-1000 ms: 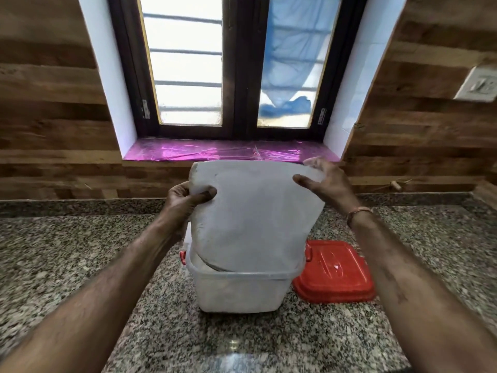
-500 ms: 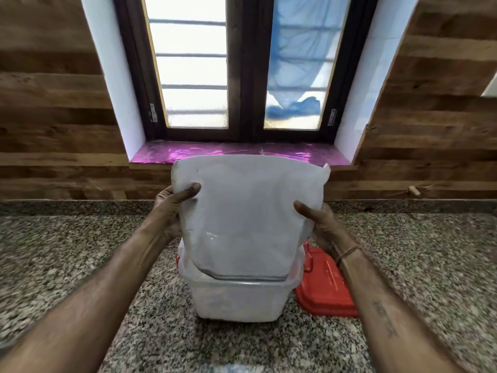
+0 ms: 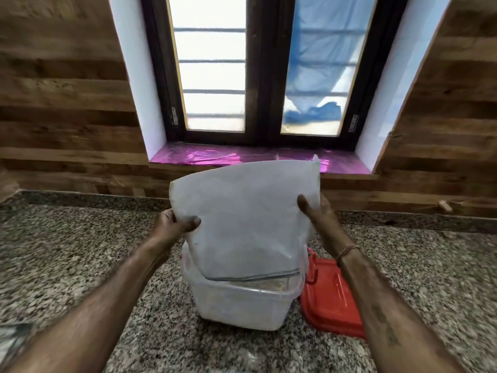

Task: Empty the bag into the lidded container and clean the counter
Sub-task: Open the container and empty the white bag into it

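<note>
A white translucent bag (image 3: 247, 219) hangs upside down, its zip mouth just above the open clear plastic container (image 3: 242, 305) on the granite counter (image 3: 80, 265). My left hand (image 3: 173, 224) pinches the bag's left edge and my right hand (image 3: 314, 214) grips its right edge near the top. Pale contents show inside the container under the bag's mouth. The container's red lid (image 3: 330, 300) lies flat on the counter, touching the container's right side.
A wood-panelled wall and a window with a shiny pink sill (image 3: 242, 157) stand behind the counter. A grey object (image 3: 13, 343) shows at the lower left edge. A small wooden peg (image 3: 445, 206) sticks out of the wall at right.
The bag has lifted and flattened, and its mouth now hangs just above the container's rim. My head has tilted, so the container sits lower in view.
</note>
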Available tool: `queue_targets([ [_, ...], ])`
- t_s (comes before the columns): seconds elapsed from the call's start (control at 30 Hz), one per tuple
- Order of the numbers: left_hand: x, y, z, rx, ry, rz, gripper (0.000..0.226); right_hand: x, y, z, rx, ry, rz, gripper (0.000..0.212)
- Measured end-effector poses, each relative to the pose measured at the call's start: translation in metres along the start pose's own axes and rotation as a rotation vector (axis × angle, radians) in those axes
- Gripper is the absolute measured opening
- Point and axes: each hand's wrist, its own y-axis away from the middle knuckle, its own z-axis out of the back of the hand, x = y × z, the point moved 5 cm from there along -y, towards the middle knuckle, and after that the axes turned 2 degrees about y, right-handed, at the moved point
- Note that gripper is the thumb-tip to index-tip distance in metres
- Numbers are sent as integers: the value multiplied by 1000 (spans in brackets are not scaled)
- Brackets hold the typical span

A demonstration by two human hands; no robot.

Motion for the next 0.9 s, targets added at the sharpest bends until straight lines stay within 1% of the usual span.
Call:
queue_targets([
  [0.07, -1, 1, -4, -35, 44, -11, 29, -5, 5, 5, 244, 147, -119, 46],
  [0.1, -1, 3, -4, -48, 57, -11, 32, -10, 7, 8, 298, 211, -160, 45],
  [0.13, -2, 4, -5, -49, 57, -15, 34, -13, 7, 13, 281, 249, -173, 41],
  [0.17, -3, 6, -4, -43, 9, -20, 34, -16, 7, 18, 219, 253, -164, 37],
  [0.23, -2, 11, -2, 9, -204, -13, 33, -18, 7, 24, 90, 234, -136, 29],
  [0.27, 1, 13, 0, 26, -261, -5, 37, -18, 7, 24, 64, 229, -132, 26],
  [0.3, 4, 14, 3, 15, -244, 0, 39, -18, 7, 21, 64, 224, -138, 23],
  [0.33, 4, 16, 5, -13, -162, -1, 39, -17, 7, 18, 69, 207, -139, 20],
  [0.4, -1, 15, 7, -75, 13, -5, 29, -12, 3, 13, 22, 173, -110, 6],
  [0.43, -6, 13, 8, -103, 63, -13, 24, -6, 0, 10, -12, 160, -94, 3],
  [0.5, -17, 7, 9, -117, 107, -25, 16, 4, -7, 5, -49, 134, -81, 9],
  [0.6, -37, 0, 16, -89, 118, -13, 14, 18, -21, -7, -55, 51, -91, 8],
  [0.73, -62, -14, 47, -141, 82, -29, 11, 36, -41, -36, 7, 16, -127, 10],
  [0.83, -76, -26, 84, -206, 50, -7, 10, 45, -56, -74, 43, 29, -147, 28],
  [0.9, -82, -32, 117, -241, 23, 8, 10, 41, -68, -108, 63, 43, -176, 36],
])
